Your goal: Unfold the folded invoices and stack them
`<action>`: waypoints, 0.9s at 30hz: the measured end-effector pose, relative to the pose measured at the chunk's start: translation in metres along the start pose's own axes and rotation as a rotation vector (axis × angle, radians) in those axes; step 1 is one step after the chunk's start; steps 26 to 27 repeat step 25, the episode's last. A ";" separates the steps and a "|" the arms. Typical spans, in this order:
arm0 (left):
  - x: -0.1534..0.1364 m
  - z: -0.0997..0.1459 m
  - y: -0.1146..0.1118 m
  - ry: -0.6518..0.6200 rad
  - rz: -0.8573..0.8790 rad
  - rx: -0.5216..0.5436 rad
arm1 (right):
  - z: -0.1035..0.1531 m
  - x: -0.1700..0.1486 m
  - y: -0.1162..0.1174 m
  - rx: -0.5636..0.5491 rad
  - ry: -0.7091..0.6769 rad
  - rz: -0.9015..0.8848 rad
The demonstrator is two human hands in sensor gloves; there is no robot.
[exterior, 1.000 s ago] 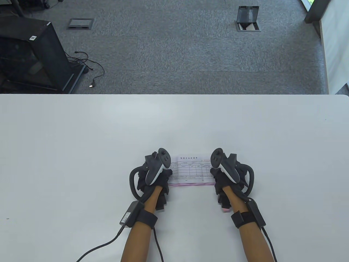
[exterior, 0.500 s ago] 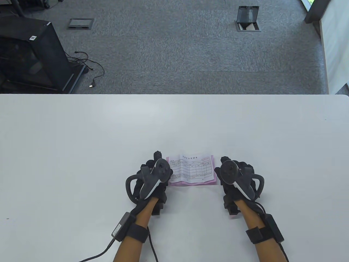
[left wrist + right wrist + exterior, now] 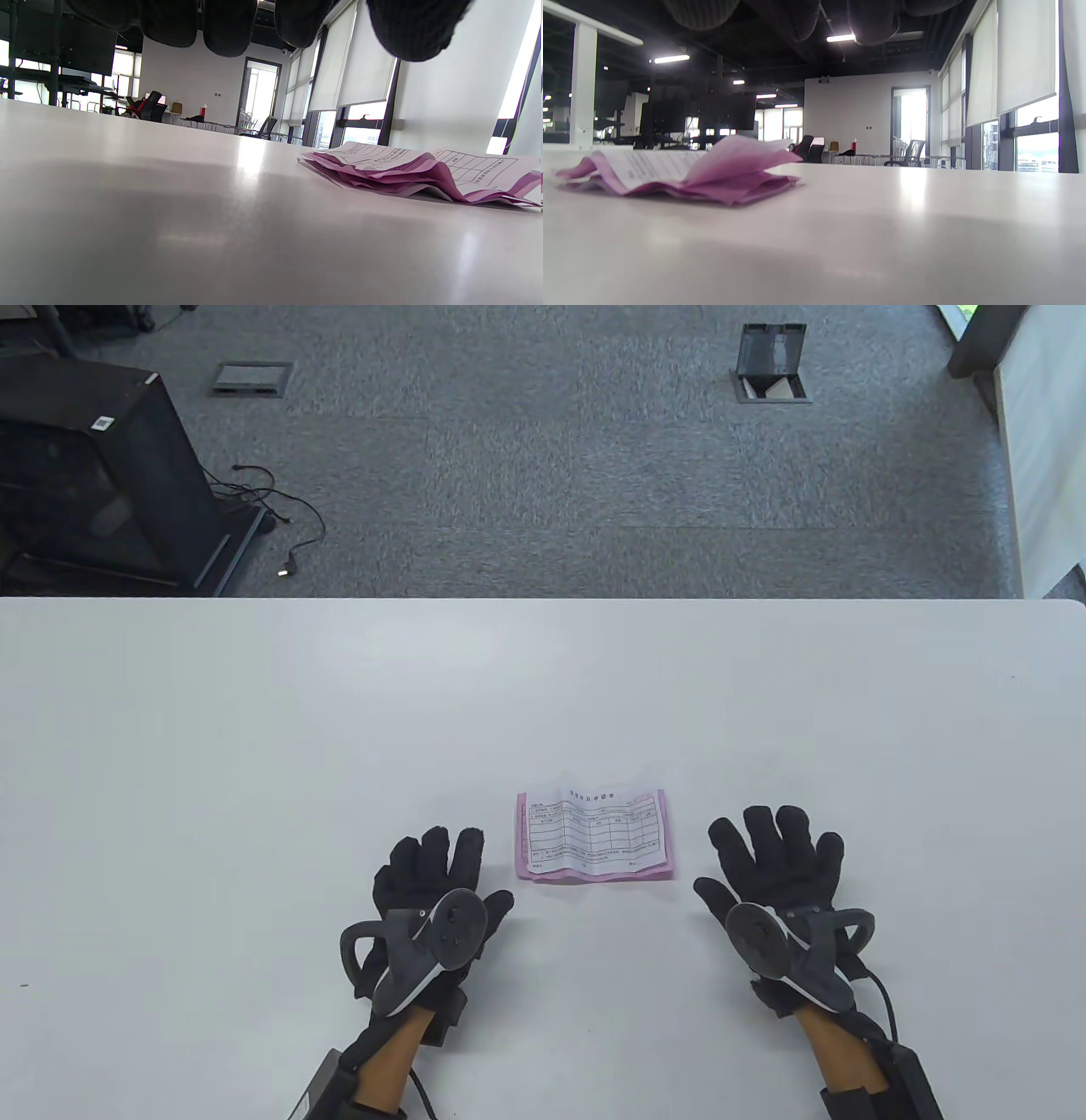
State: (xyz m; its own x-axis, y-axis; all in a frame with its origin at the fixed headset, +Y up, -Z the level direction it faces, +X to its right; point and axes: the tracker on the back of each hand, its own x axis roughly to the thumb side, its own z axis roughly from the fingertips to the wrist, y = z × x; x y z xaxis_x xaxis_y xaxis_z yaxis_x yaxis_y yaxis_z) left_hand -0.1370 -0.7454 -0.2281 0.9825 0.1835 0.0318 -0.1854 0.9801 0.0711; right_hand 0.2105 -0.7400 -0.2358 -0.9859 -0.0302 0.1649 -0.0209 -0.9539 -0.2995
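A small stack of unfolded invoices [image 3: 594, 837], white printed sheets over pink ones, lies flat on the white table [image 3: 254, 746] near the front middle. It also shows in the left wrist view [image 3: 424, 176] and the right wrist view [image 3: 683, 173], with slightly wavy pink edges. My left hand [image 3: 437, 874] lies open on the table to the lower left of the stack, fingers spread, holding nothing. My right hand [image 3: 776, 857] lies open to the right of the stack, fingers spread, holding nothing. Neither hand touches the paper.
The table's far edge [image 3: 543, 599] borders grey carpet. A black cabinet [image 3: 102, 475] with loose cables stands on the floor at the far left. Glove cables trail off the table's front edge.
Both hands let go of the invoice stack's ends, drew back toward the front edge and opened flat. The stack stays where it was and lies uncovered.
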 end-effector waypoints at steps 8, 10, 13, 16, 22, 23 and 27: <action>-0.001 0.002 -0.002 -0.011 0.006 -0.022 | 0.004 0.006 0.003 0.005 -0.004 0.032; 0.000 0.003 -0.002 -0.019 -0.009 -0.023 | 0.005 0.008 0.003 0.008 -0.002 0.035; 0.000 0.005 -0.001 -0.028 -0.016 -0.019 | 0.006 0.007 0.002 0.013 0.007 0.038; 0.000 0.007 -0.001 -0.028 -0.018 -0.020 | 0.008 0.006 0.001 0.012 0.018 0.028; 0.000 0.007 -0.001 -0.026 -0.020 -0.027 | 0.008 0.006 0.001 0.022 0.020 0.026; 0.000 0.007 -0.001 -0.025 -0.020 -0.028 | 0.008 0.006 0.001 0.025 0.020 0.030; 0.000 0.007 -0.001 -0.024 -0.022 -0.030 | 0.009 0.006 0.000 0.030 0.024 0.031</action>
